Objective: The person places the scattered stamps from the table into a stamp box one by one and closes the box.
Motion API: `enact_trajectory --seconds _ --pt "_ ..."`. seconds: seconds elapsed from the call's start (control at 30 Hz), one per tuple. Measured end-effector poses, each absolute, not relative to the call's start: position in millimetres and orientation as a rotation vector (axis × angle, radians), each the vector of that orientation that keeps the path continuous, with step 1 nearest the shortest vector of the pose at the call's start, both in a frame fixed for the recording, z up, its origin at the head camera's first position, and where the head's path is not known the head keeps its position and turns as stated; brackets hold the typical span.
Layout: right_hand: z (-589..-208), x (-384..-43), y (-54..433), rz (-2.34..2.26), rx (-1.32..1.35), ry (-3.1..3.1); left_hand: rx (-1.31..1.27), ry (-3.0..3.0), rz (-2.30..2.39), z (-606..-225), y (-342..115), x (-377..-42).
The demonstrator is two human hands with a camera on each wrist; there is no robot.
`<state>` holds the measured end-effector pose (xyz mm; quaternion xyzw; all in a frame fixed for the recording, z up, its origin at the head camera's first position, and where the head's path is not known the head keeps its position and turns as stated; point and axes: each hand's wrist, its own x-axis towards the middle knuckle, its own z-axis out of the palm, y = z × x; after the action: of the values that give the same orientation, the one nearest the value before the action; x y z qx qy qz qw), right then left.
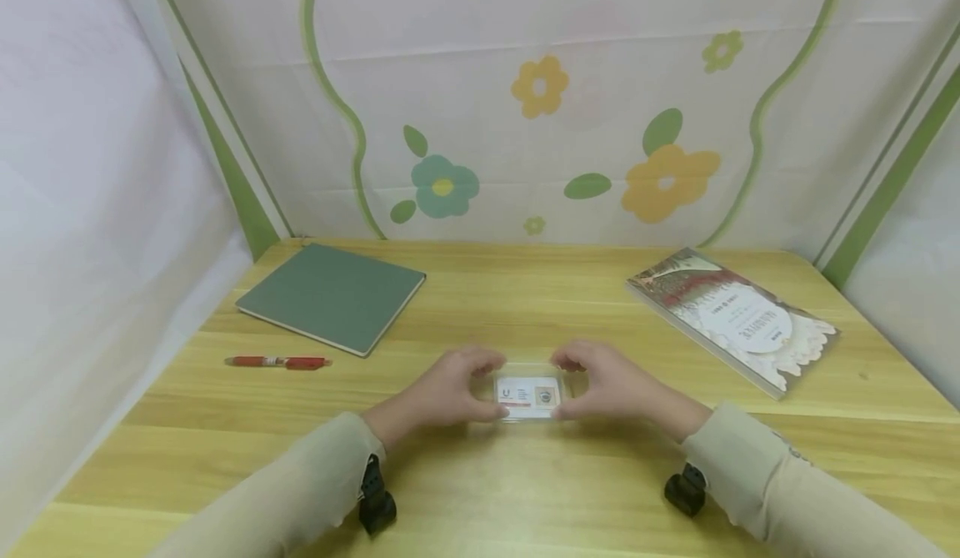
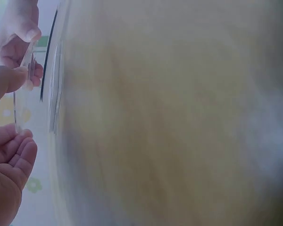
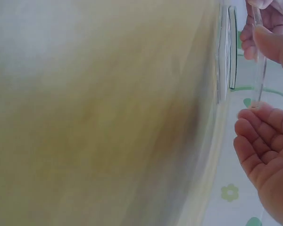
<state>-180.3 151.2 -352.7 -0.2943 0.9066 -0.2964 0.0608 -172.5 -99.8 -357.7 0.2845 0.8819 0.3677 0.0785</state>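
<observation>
A clear plastic card holder with a white printed ID card inside is held between both hands, in the middle of the head view. My left hand pinches its left end between thumb and fingers. At the right end, my right hand pinches it the same way. Both wrist views show the holder edge-on and raised off the tabletop. Thumb and fingertips of the left hand touch opposite edges of it, as do those of the right hand.
On the wooden table, a green notebook lies at the back left, with a red pen in front of it. A book with a patterned cover lies at the right. Behind the table hangs a flowered white cloth.
</observation>
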Motion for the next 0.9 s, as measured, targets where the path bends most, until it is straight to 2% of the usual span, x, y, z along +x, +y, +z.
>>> enact_trajectory --seconds 0.33,0.9 --pt "-357.2 -181.5 152.3 -0.855 -0.865 2.744 0.800 2.663 1.014 -362.3 -95.2 -175.0" --pt "-362.4 -183.5 151.2 -0.802 -0.949 2.750 0.872 2.683 0.893 -367.8 -94.4 -178.3"
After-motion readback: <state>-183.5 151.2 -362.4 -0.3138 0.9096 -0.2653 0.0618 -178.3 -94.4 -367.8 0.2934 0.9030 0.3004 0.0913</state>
